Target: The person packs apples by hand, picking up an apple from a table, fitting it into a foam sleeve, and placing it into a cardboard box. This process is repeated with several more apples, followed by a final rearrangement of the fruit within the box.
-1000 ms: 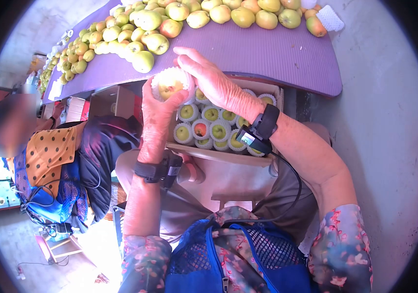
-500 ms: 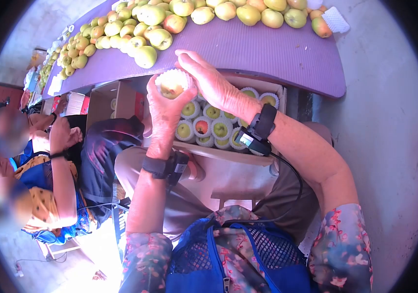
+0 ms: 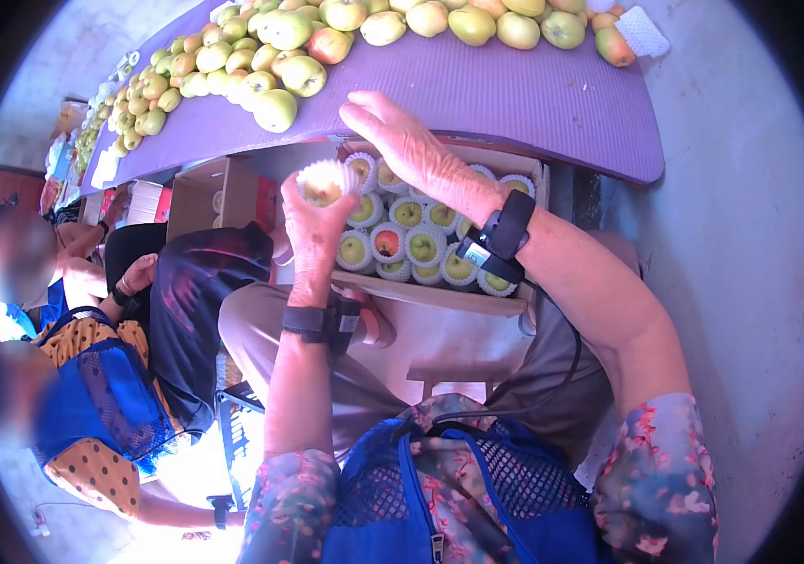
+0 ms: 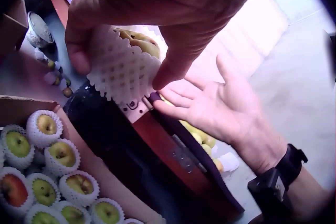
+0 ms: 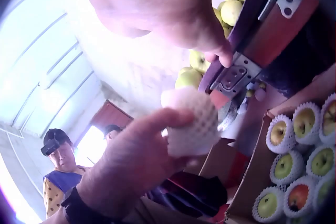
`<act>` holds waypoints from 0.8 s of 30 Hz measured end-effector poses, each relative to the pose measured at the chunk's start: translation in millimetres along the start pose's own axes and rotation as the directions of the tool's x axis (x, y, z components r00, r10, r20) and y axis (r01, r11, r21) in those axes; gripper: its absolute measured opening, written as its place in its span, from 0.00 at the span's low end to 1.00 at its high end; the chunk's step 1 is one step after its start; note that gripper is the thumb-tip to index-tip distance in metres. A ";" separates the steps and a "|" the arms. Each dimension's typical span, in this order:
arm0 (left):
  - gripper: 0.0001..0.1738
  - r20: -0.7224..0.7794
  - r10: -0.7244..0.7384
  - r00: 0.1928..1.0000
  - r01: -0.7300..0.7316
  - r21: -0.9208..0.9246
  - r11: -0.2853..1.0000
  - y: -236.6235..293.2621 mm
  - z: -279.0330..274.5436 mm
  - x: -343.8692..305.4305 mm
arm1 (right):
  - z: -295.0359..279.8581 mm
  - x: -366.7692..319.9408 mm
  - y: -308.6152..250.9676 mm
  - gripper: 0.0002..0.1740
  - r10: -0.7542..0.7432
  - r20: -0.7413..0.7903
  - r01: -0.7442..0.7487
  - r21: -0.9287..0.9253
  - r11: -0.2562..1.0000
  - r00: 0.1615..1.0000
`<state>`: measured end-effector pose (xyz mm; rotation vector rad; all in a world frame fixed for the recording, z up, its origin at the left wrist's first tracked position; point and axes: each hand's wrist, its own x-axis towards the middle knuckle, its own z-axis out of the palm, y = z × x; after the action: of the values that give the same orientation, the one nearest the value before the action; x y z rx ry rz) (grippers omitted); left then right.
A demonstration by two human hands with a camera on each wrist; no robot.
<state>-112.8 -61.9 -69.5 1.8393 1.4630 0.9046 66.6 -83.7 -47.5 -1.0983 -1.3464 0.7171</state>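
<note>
My left hand grips an apple in a white foam net, held above the left end of the box. In the left wrist view the foam net is pinched between thumb and fingers, the fruit's top showing. My right hand is apart from it, over the table's edge and the box's back, fingers straight and holding nothing. The left wrist view shows the right palm facing the netted apple. Below, the cardboard box holds netted apples, mostly green, one red.
A purple-covered table stands beyond the box, with a long pile of bare apples along its far side. An empty foam net lies at its right corner. Other people sit on the left beside another open box.
My hands have moved apart; the left has drawn slightly left and down with the netted apple, leaving more netted apples in view. The people on the left have shifted.
</note>
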 end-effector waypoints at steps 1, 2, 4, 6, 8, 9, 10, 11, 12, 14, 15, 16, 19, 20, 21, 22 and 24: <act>0.49 0.017 -0.048 0.999 0.046 0.076 0.996 -9.6 1.8 -3.5 | -4.2 -0.2 -6.3 0.38 0.010 0.020 -0.010 -0.028 1.000 1.000; 0.51 0.031 -0.098 0.995 0.092 0.151 0.984 -21.2 5.2 -6.8 | -8.7 0.2 -12.3 0.34 0.142 0.062 -0.145 0.044 0.988 0.988; 0.50 0.046 -0.153 0.987 0.140 0.223 0.965 -44.4 16.0 -11.3 | -8.1 1.0 -16.3 0.20 0.252 0.141 -0.276 0.190 0.942 0.957; 0.49 0.061 -0.220 0.974 0.192 0.300 0.934 -60.5 30.1 -12.5 | -13.7 -7.2 -20.4 0.30 0.203 0.243 -0.238 0.127 0.963 0.949; 0.49 0.065 -0.284 0.957 0.243 0.362 0.900 -76.2 46.0 -9.4 | -15.8 -10.9 -21.1 0.34 0.147 0.283 -0.177 0.082 0.981 0.948; 0.49 0.057 -0.293 0.954 0.252 0.370 0.894 -79.9 51.1 -8.5 | -16.7 -12.5 -23.7 0.36 0.119 0.303 -0.144 0.062 0.988 0.946; 0.49 0.049 -0.302 0.952 0.263 0.377 0.888 -83.7 56.1 -7.3 | -19.0 -13.7 -26.2 0.36 0.118 0.308 -0.141 0.053 0.989 0.944; 0.48 0.040 -0.312 0.949 0.274 0.384 0.882 -87.8 60.5 -5.3 | -22.1 -14.3 -29.0 0.35 0.148 0.306 -0.173 0.056 0.983 0.941; 0.48 0.044 -0.315 0.948 0.271 0.406 0.872 -85.5 63.2 -3.8 | -25.1 -14.7 -34.3 0.34 0.177 0.304 -0.204 0.059 0.977 0.936; 0.46 0.048 -0.321 0.946 0.266 0.452 0.852 -84.7 66.0 -0.6 | -30.0 -15.6 -46.5 0.33 0.296 0.288 -0.334 0.091 0.938 0.911; 0.46 0.056 -0.310 0.949 0.253 0.452 0.856 -90.4 67.7 1.7 | -30.9 -16.0 -48.2 0.32 0.296 0.286 -0.332 0.088 0.939 0.911; 0.45 0.063 -0.298 0.953 0.239 0.452 0.860 -95.2 70.1 3.2 | -32.9 -16.6 -49.4 0.32 0.295 0.283 -0.330 0.085 0.940 0.913; 0.44 0.077 -0.293 0.953 0.228 0.457 0.860 -100.3 75.7 8.8 | -38.0 -19.9 -47.5 0.32 0.250 0.282 -0.275 0.052 0.960 0.926; 0.44 0.079 -0.300 0.951 0.232 0.460 0.857 -101.1 76.7 10.0 | -38.3 -20.9 -46.6 0.32 0.228 0.286 -0.249 0.037 0.968 0.931; 0.44 0.070 -0.288 0.955 0.222 0.476 0.851 -103.9 79.6 11.3 | -38.4 -21.5 -47.4 0.32 0.260 0.289 -0.278 0.024 0.960 0.921; 0.45 0.060 -0.277 0.959 0.213 0.491 0.845 -107.0 83.7 11.7 | -38.0 -22.4 -49.5 0.32 0.291 0.291 -0.306 0.009 0.952 0.911; 0.46 0.039 -0.251 0.967 0.198 0.506 0.840 -111.2 88.1 11.0 | -34.6 -25.4 -49.8 0.32 0.313 0.279 -0.319 -0.024 0.947 0.908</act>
<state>-101.5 -33.1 -208.4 1.9684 1.9270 0.3180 87.6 -131.8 -8.0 -1.2470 -1.4052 1.1605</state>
